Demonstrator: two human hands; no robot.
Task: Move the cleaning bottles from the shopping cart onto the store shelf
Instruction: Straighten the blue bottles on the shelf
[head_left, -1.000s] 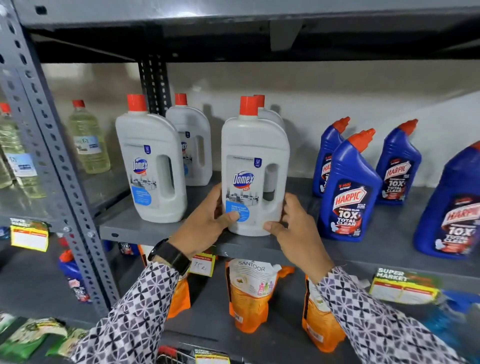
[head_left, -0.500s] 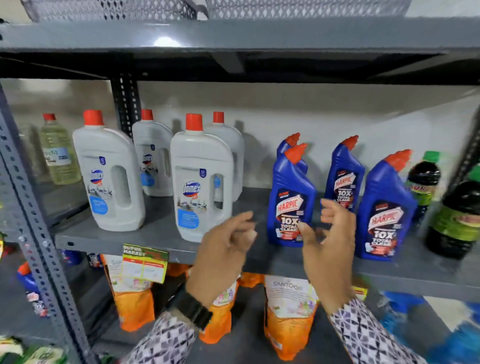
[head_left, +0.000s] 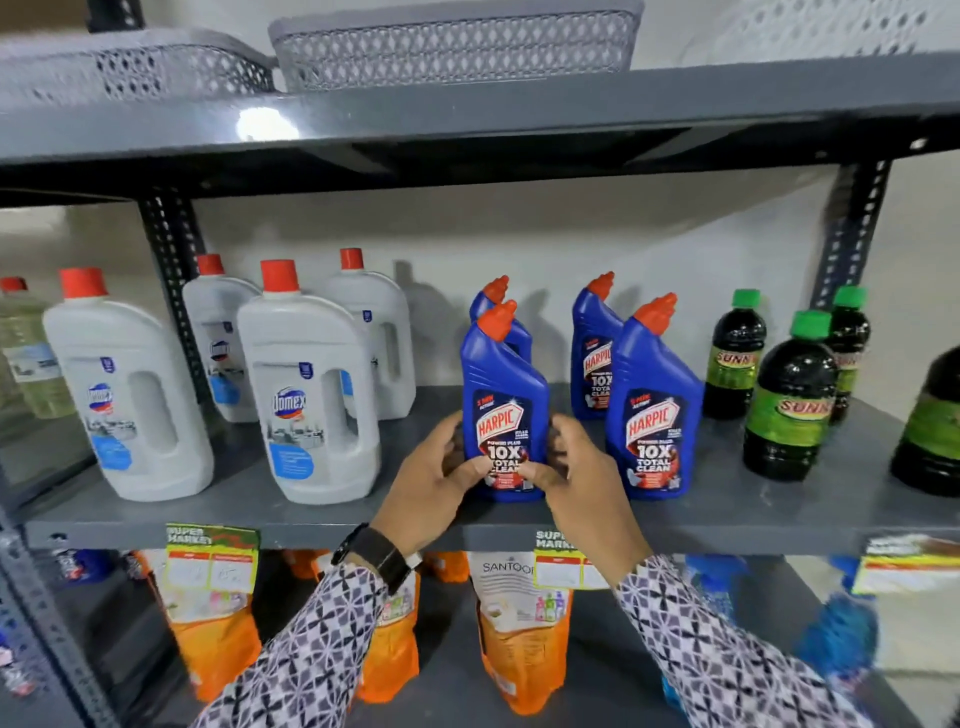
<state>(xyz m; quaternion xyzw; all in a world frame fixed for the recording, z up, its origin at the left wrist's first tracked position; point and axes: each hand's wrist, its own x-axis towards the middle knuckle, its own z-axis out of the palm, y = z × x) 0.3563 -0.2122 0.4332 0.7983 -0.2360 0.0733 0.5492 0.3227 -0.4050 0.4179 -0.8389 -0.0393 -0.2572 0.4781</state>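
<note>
A blue Harpic bottle (head_left: 501, 395) with an orange cap stands upright near the front of the grey shelf (head_left: 727, 519). My left hand (head_left: 434, 480) grips its lower left side and my right hand (head_left: 576, 475) its lower right side, thumbs on the label. Three more Harpic bottles stand close by: one (head_left: 655, 400) to the right, one (head_left: 592, 353) behind that, one (head_left: 493, 301) directly behind the held bottle. Several white Domex bottles with red caps, the nearest (head_left: 306, 395), stand to the left. The shopping cart is out of view.
Dark Sunny bottles with green caps (head_left: 789, 400) fill the shelf's right end. Grey baskets (head_left: 452, 47) rest on the upper shelf. Orange Santoor pouches (head_left: 519, 634) and price tags (head_left: 210, 558) hang below. A perforated upright (head_left: 171, 280) stands behind the Domex bottles.
Both hands let go of the white Domex bottle, moved right and closed on the front blue Harpic bottle. The view swung right and up.
</note>
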